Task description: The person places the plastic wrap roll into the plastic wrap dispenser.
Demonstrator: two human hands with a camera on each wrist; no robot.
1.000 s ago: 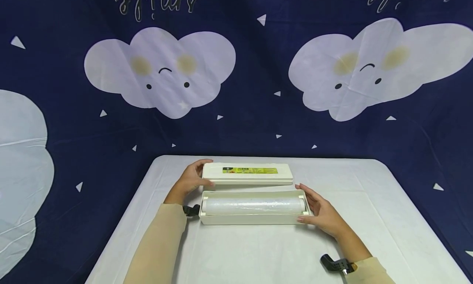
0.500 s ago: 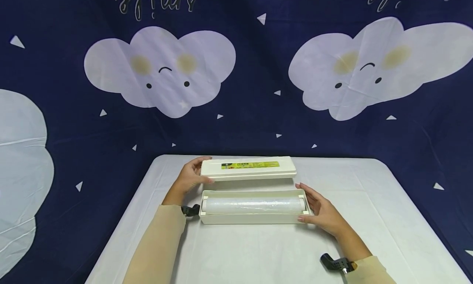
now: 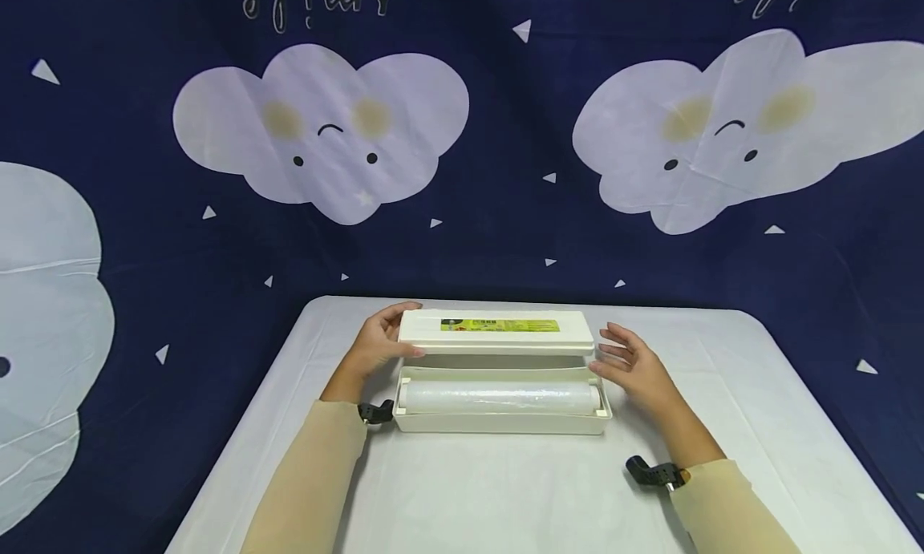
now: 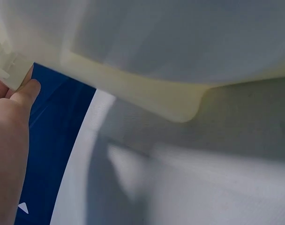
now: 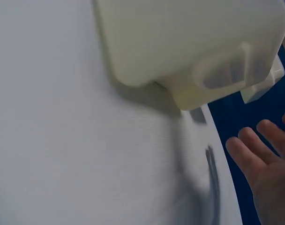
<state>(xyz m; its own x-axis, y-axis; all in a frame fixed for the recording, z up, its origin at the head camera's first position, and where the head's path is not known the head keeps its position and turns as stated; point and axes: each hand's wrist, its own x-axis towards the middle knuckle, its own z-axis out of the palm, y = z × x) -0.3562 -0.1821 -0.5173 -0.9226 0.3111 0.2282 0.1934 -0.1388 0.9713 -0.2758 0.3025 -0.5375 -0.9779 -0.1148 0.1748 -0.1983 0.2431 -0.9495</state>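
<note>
A long cream lid (image 3: pixel 498 344) with a yellow-green label is held above the table at its left end by my left hand (image 3: pixel 375 347), thumb in front and fingers behind. In the left wrist view that hand (image 4: pixel 16 110) pinches the corner of the lid (image 4: pixel 6 65). Just nearer than the lid stands the matching open box (image 3: pixel 498 424), with a roll of clear plastic wrap (image 3: pixel 498 397) lying inside. My right hand (image 3: pixel 642 370) is spread beside the lid's right end, above the box's right corner. The right wrist view shows its fingers (image 5: pixel 255 145) apart from the lid (image 5: pixel 264 86).
A white cloth covers the table (image 3: pixel 498 498), whose rounded far edge meets a dark blue curtain (image 3: pixel 505 249) printed with clouds. Black camera mounts (image 3: pixel 653 472) sit on both wrists.
The lid has risen off the table, tilted, then levelled and shifted slightly right, its left end still in my left hand. My right hand has let go of the box's right end and moved up toward the lid.
</note>
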